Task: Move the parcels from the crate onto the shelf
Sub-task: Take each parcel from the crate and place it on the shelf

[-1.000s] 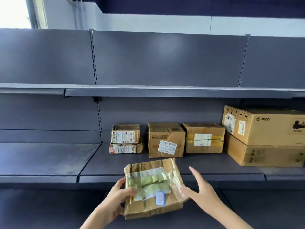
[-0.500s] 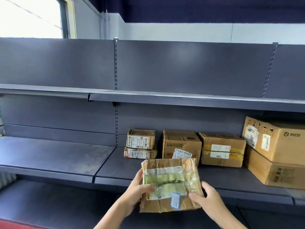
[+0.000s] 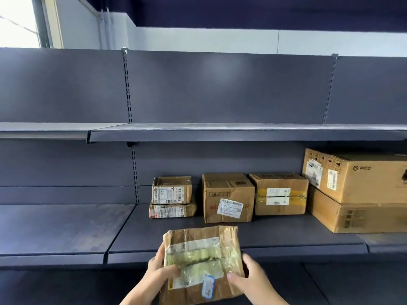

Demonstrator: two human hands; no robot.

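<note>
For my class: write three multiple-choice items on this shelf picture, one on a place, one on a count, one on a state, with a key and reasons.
1. Where does the PICO box sit?
A. On top of another box at the right end of the shelf
B. On the upper shelf
C. At the left end of the row

2. How many parcels rest on the middle shelf?
A. Four
B. Six
C. Nine

3. What is the state of the crumpled parcel?
A. Lying on the shelf, untouched
B. Held in front of the shelf by both hands
C. Held by one hand only

Key: 1 A, it lies on the plain box. 2 B, two stacked left, two middle, two stacked right. 3 B, the left hand and right hand grip its sides.
</note>
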